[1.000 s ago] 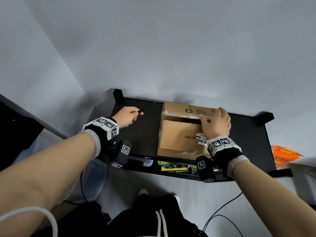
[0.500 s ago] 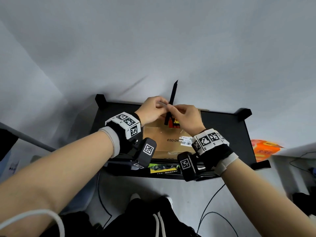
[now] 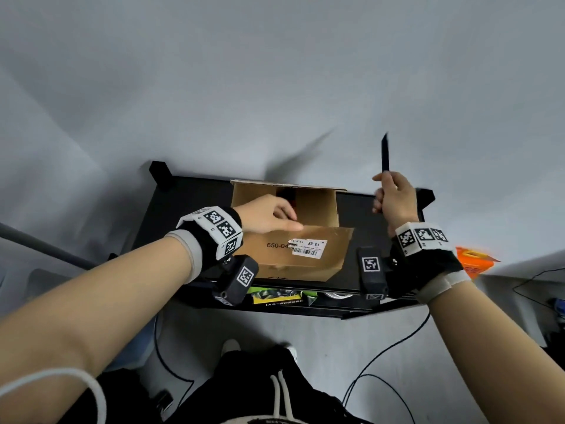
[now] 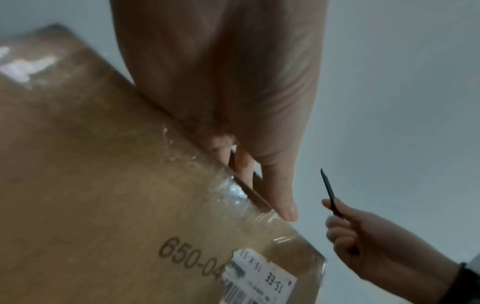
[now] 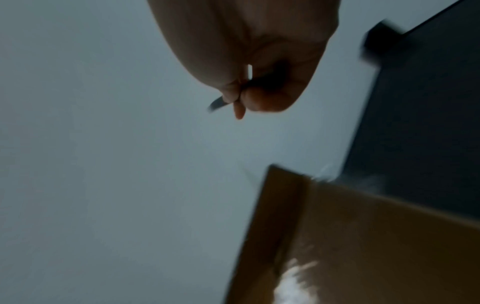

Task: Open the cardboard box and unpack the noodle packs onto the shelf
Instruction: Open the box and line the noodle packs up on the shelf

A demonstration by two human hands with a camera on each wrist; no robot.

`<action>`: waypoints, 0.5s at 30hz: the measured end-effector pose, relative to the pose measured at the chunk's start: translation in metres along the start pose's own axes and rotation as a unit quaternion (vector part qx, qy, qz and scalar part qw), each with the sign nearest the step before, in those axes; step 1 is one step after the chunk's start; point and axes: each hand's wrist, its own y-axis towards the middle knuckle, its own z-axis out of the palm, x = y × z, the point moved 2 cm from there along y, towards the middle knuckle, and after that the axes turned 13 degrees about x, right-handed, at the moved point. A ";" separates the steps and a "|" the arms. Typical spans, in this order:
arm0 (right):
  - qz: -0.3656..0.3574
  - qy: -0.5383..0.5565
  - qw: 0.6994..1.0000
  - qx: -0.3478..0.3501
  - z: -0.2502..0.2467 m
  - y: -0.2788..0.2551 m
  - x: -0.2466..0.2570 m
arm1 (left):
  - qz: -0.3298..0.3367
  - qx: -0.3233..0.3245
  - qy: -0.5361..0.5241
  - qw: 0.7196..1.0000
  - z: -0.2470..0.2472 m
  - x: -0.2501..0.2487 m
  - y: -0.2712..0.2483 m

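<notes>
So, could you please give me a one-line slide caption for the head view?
Left hand grips the brown cardboard box's near flap while the right hand holds a thin black blade upright.

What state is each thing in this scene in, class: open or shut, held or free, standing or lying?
cardboard box: stands on the black shelf, top flaps open.
near flap: folded outward, gripped by the left hand.
black knife: held upright, clear of the box, by the right hand.
black shelf: carries the box.
</notes>
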 end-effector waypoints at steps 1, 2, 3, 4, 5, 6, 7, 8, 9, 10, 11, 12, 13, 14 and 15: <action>0.012 -0.015 1.000 -0.008 -0.010 0.002 -0.012 | -0.003 -0.004 0.002 1.000 0.002 0.002 0.001; 0.031 -0.021 0.999 -0.012 -0.019 0.002 -0.025 | -0.003 -0.013 0.001 1.000 0.004 0.002 0.002; 0.056 -0.025 0.998 -0.013 -0.025 0.002 -0.036 | -0.004 -0.018 -0.002 1.000 0.004 0.003 0.002; 0.084 -0.030 0.996 -0.010 -0.030 0.001 -0.047 | -0.006 -0.018 -0.005 1.000 0.004 0.003 0.003; 0.113 -0.036 0.993 -0.005 -0.034 0.002 -0.056 | -0.009 -0.015 -0.006 1.000 0.004 0.003 0.004; 0.139 -0.040 0.989 -0.003 -0.037 0.001 -0.064 | -0.015 -0.013 -0.005 1.000 0.003 0.002 0.005; 0.158 -0.045 0.987 -0.003 -0.040 0.001 -0.070 | -0.018 -0.012 -0.004 1.000 0.003 0.003 0.006; 0.168 -0.041 0.985 -0.002 -0.042 0.002 -0.076 | -0.022 -0.014 -0.002 1.000 0.002 0.003 0.007; 0.171 -0.027 0.985 0.003 -0.043 0.004 -0.082 | -0.025 -0.015 -0.001 1.000 0.002 0.003 0.008; 0.170 -0.002 0.985 0.012 -0.044 0.005 -0.086 | -0.027 -0.017 0.000 0.999 0.002 0.003 0.009; 0.171 0.024 0.985 0.024 -0.043 0.006 -0.089 | -0.029 -0.019 0.001 0.999 0.002 0.004 0.010; 0.176 0.041 0.983 0.037 -0.043 0.007 -0.093 | -0.030 -0.021 0.001 0.999 0.001 0.003 0.010; 0.186 0.048 0.980 0.051 -0.043 0.007 -0.096 | -0.032 -0.025 0.001 0.999 0.001 0.003 0.011; 0.198 0.049 0.977 0.064 -0.044 0.008 -0.099 | -0.034 -0.029 0.001 0.999 0.001 0.003 0.012; 0.207 0.052 0.974 0.076 -0.043 0.008 -0.102 | -0.036 -0.034 0.001 0.999 0.001 0.003 0.013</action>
